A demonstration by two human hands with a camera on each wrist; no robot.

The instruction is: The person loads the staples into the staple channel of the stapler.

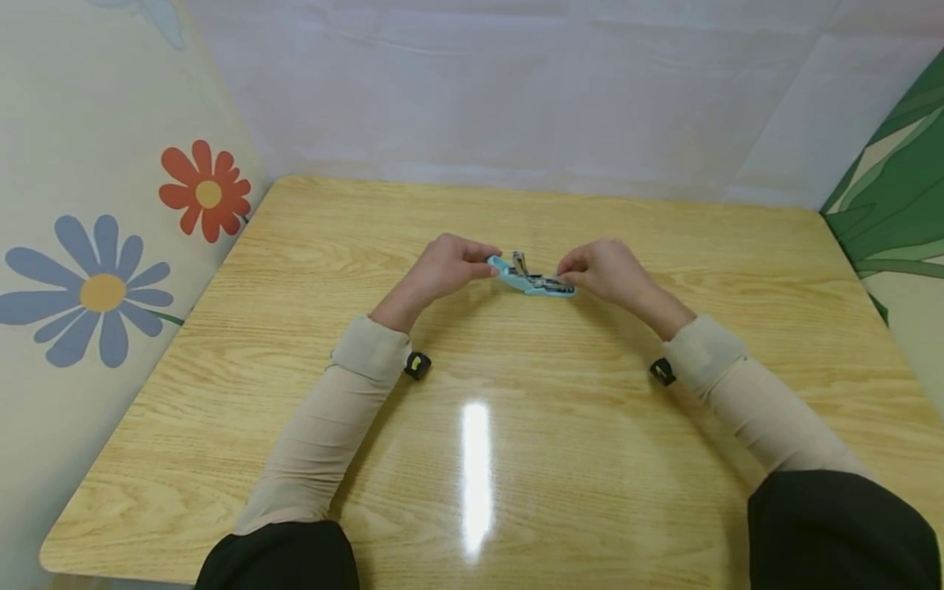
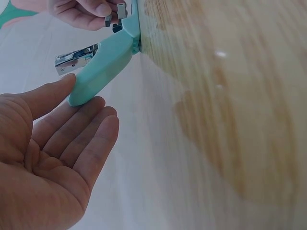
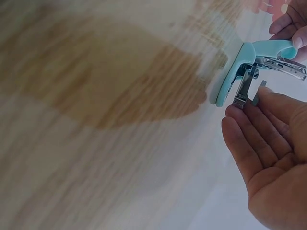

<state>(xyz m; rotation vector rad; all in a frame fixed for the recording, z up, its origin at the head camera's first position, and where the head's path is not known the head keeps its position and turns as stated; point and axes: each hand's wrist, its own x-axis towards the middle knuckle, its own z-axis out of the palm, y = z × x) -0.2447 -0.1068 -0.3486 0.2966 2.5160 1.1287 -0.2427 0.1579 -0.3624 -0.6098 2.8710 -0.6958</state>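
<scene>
A light-blue stapler lies swung open at the middle of the wooden table, its metal magazine showing. My left hand pinches the free end of the blue top cover between thumb and fingertips. My right hand pinches a small metal part near the hinge, with its fingers almost straight. In the left wrist view the right hand's fingertips show at the top edge. The stapler's base rests on the table.
A panel with a red flower and a blue flower stands along the left edge. A green leaf-patterned panel stands at the right. A pale wall closes the far side. Lamp glare marks the near table.
</scene>
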